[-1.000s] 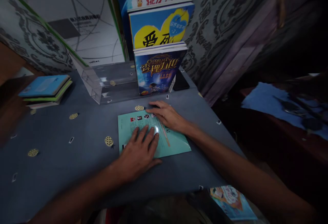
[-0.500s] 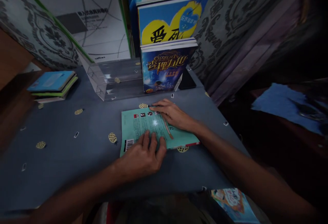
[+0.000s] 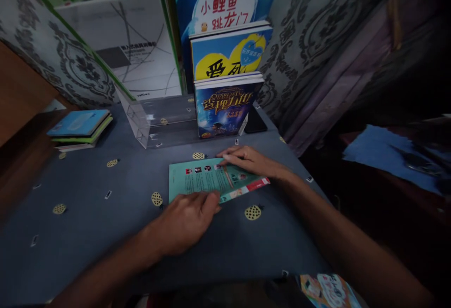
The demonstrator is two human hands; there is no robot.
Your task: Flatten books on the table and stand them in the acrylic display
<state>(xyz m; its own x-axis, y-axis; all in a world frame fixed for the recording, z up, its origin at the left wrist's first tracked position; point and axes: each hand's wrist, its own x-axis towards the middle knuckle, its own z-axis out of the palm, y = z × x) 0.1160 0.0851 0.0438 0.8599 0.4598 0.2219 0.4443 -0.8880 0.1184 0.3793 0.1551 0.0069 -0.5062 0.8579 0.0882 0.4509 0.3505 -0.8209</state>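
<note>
A teal book [image 3: 197,183] with small round and square portraits and printed text on its cover is tilted above the table, its spine edge towards me raised so that the red and white spine shows. My left hand [image 3: 192,219] is closed around the near edge, its fingertips hidden under the book. At the far right edge, my right hand [image 3: 250,162] grips the book with the thumb over the cover and fingers along the far side.
Behind the book, a clear acrylic stand [image 3: 169,134] holds upright books, with a dark blue book [image 3: 225,111] in front. A stack of thin books [image 3: 81,127] lies at the left. A dark flat object [image 3: 255,122] rests beside the stand. Another colourful book [image 3: 329,289] shows below the table edge.
The near edge of the teal book has risen, showing more of its spine. My left hand has gone from fingers spread on the cover to closed around that edge. The view has tilted up.
</note>
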